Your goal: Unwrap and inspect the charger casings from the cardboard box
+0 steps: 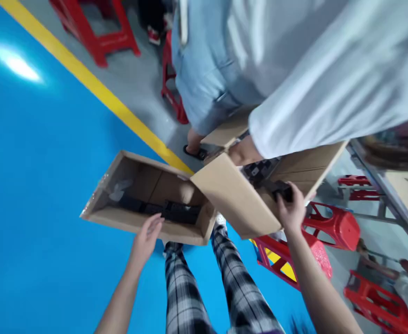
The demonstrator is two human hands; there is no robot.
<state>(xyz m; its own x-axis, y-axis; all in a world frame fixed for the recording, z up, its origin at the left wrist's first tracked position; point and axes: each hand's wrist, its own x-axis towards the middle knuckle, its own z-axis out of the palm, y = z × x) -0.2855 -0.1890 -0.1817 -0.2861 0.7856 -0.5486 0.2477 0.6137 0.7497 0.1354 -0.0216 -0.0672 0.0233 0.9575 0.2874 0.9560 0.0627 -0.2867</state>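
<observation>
My right hand (292, 208) grips a black piece (282, 189) inside the right end of an open cardboard box (236, 197) with raised flaps; its kind is too blurred to make out. Dark, checkered-looking contents (259, 169) fill part of that box. A co-worker's hand (240, 150) reaches into the same box from the far side. My left hand (148, 236) is open at the near rim of a long cardboard carton (120, 220), its fingers half bent with nothing visible in them. Black pieces (183, 212) and a crumpled clear plastic bag (120, 188) lie inside the carton.
A co-worker in a white shirt (304, 79) stands close by at the far side. Red plastic stools (343, 227) stand at the right, and another red stool (109, 41) is at the upper left. A yellow line (120, 113) crosses the floor beside the blue area (50, 185).
</observation>
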